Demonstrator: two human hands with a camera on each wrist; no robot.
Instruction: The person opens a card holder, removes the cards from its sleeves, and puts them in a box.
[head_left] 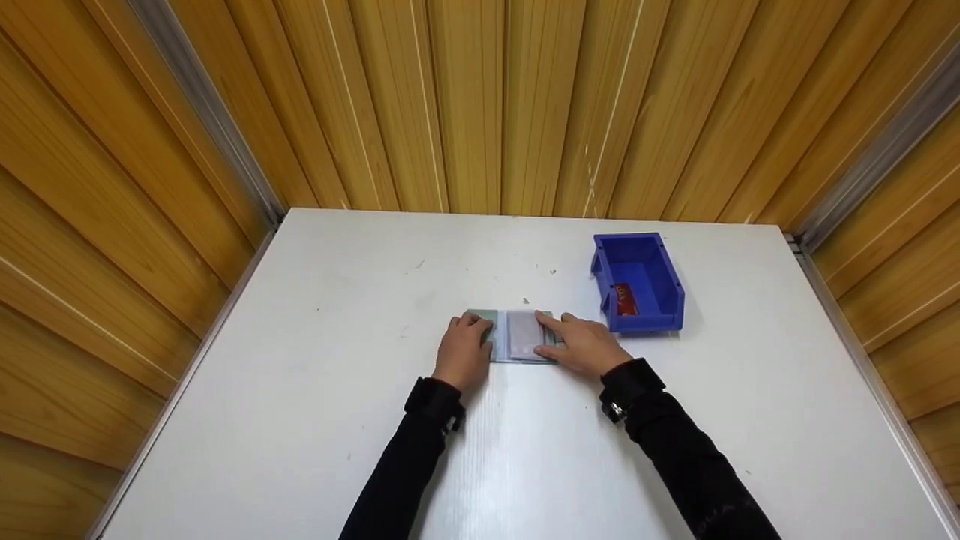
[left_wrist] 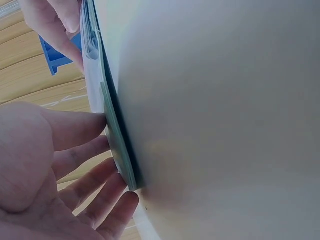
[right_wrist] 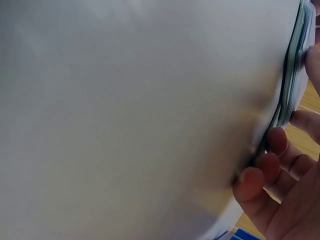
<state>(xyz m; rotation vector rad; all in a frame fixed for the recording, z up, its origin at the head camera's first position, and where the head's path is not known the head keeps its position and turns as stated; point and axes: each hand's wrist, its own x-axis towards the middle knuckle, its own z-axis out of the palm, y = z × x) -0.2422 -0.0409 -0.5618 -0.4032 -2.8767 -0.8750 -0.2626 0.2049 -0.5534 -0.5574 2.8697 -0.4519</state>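
One thin booklet (head_left: 502,337) lies unfolded on the white counter (head_left: 300,337) in front of you, between your two hands. Its cover is greenish and flat, and a stack of clear, glossy plastic pages (head_left: 526,335) sits toward its right half, catching the light. From the left wrist, the cover shows as a narrow edge, with the pages loosely layered beyond it.

Your left hand (head_left: 463,351) holds the booklet's left end, the thumb bent over onto it and the other fingers gathered at the outer edge. Your right hand (head_left: 587,345) grips the opposite side, its thumb and forefinger reaching onto the plastic, the remaining fingers curled by the edge. Both forearms come in from the near side in black sleeves (head_left: 397,472), angled inward toward the booklet, and each wrist wears a dark band (head_left: 632,381).

Just beyond your right hand stands a blue bin (head_left: 646,324) of moulded plastic, rectangular, with a lowered stretch in its left side; a red card (head_left: 625,298) rests inside. Wood-grained, ribbed panels (head_left: 465,112) rise around the smooth, lightly scuffed counter.
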